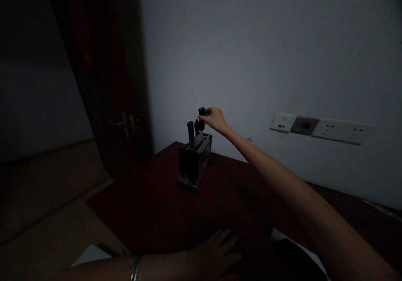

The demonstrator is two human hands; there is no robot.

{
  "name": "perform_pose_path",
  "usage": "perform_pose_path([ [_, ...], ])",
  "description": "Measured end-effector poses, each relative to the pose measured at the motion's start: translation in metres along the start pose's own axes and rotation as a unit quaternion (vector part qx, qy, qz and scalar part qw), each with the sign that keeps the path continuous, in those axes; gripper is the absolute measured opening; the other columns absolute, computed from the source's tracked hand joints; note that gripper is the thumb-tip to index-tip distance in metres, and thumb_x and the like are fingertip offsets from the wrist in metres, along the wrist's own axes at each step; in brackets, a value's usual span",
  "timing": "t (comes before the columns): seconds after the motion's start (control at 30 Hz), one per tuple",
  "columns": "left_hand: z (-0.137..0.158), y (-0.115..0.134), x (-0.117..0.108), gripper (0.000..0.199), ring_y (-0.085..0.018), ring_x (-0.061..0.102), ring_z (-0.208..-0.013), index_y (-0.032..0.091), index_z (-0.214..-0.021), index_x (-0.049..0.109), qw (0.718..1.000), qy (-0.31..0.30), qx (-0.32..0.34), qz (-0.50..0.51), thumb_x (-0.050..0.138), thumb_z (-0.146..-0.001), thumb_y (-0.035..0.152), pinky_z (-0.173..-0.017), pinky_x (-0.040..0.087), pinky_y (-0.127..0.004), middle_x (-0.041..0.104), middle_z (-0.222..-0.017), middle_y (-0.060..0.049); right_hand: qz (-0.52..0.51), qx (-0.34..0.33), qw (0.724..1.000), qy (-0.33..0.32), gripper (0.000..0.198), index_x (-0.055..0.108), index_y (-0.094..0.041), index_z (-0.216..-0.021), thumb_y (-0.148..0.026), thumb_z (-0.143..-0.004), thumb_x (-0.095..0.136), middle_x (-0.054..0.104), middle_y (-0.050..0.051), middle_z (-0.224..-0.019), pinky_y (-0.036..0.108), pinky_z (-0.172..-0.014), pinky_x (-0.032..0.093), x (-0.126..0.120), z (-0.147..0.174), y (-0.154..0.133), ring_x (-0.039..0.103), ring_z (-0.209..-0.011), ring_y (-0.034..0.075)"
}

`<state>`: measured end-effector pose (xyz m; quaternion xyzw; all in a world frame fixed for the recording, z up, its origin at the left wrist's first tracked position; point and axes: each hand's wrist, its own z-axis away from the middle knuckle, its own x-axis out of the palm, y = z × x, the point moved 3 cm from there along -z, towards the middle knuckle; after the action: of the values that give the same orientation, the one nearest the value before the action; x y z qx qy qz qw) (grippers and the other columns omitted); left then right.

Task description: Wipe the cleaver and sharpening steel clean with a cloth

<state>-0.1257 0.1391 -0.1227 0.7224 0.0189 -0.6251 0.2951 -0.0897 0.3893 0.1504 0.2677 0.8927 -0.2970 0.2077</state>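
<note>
My right hand reaches far forward, its fingers closed around the black handle of a knife at the knife block. The dark knife block stands upright on the red-brown table. Two more black-handled pieces rise from its top: a knife handle at the front and another dark handle behind it. Low in the view, my left hand lies flat on the table with its fingers spread, holding nothing. A shiny bracelet circles my left wrist.
A pale wall rises behind the table, with a row of sockets at the right. A dark door with a handle stands at the left. White and dark items lie near my right forearm. The light is dim.
</note>
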Motion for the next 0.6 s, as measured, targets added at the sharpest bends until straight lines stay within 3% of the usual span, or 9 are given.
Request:
perform_pose_path([
  [0.6, 0.000, 0.001, -0.002, 0.057, -0.031, 0.005, -0.133, 0.015, -0.135, 0.034, 1.000, 0.000, -0.003, -0.002, 0.023, -0.090, 0.048, -0.106, 0.016, -0.050, 0.019, -0.145, -0.015, 0.109, 0.037, 0.990, -0.081, 0.024, 0.065, -0.010, -0.065, -0.034, -0.063, 0.064, 0.061, 0.005, -0.058, 0.022, -0.052, 0.033, 0.020, 0.031, 0.012, 0.055, -0.058, 0.013],
])
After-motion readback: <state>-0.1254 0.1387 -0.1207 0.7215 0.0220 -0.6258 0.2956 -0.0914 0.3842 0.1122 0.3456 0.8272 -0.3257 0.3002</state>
